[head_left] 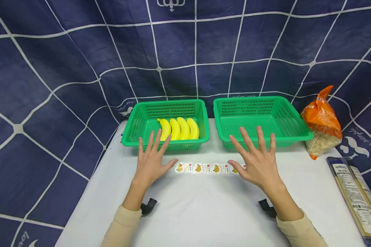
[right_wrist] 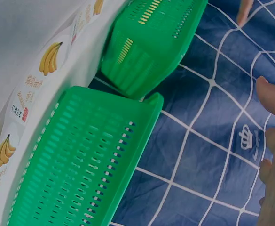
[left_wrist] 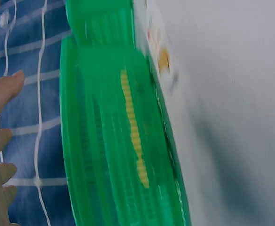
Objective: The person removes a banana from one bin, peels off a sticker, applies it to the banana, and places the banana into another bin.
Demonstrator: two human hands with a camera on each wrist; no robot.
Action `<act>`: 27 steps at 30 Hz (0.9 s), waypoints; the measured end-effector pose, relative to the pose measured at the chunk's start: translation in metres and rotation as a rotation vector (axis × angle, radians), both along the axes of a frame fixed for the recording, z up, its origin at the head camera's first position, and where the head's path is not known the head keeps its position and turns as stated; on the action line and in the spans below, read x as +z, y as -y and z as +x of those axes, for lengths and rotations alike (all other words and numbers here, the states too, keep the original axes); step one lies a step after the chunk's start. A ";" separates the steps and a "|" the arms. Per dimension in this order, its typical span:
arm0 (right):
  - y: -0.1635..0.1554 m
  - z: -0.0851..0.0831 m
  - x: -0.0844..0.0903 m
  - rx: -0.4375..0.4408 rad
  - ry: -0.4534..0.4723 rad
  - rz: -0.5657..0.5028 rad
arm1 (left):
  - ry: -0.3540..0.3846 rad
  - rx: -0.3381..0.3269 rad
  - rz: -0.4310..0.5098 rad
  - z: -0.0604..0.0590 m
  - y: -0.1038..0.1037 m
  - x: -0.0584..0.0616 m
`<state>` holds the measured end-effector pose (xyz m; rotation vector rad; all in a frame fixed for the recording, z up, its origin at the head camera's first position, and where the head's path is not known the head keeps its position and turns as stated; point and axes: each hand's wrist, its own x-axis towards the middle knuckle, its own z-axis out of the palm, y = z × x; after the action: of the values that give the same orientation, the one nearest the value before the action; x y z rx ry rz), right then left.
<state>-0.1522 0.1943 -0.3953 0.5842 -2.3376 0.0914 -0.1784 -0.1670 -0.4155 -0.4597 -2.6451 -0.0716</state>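
Note:
Fingers spread and holding nothing, my left hand [head_left: 151,163] hovers in front of the left green basket [head_left: 130,139], its fingertips overlapping the near rim in the head view. Several yellow bananas [head_left: 184,128] lie side by side in that basket. My right hand [head_left: 259,161], likewise spread with nothing in it, is before the right green basket [head_left: 244,120], which has a bare bottom. Between the hands runs a strip of banana stickers [head_left: 201,168] on the white table; the right thumb covers part of its right end.
An orange bag [head_left: 323,118] with pale contents stands at the far right, beside the right basket. Long clear-wrapped packs [head_left: 355,199] with printed labels lie along the table's right edge. Dark blue cloth [head_left: 173,48] with white lines hangs behind and at the sides.

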 end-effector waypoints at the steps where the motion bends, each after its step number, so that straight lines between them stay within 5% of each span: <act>1: 0.000 0.000 0.000 -0.005 0.007 0.000 | 0.009 0.007 0.024 -0.003 0.006 0.000; 8: 0.002 0.003 0.002 -0.029 0.041 0.010 | 0.062 0.072 0.206 -0.021 0.048 0.001; 18: 0.004 0.003 0.001 -0.017 0.036 0.003 | 0.275 0.203 0.375 -0.056 0.114 0.001; 27: 0.010 -0.002 0.002 0.024 0.045 0.035 | 0.402 0.136 0.626 -0.067 0.134 -0.017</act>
<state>-0.1538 0.1840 -0.3929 0.6338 -2.3806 0.0754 -0.2453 -0.3009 -0.4329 -0.0515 -2.8179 -1.0053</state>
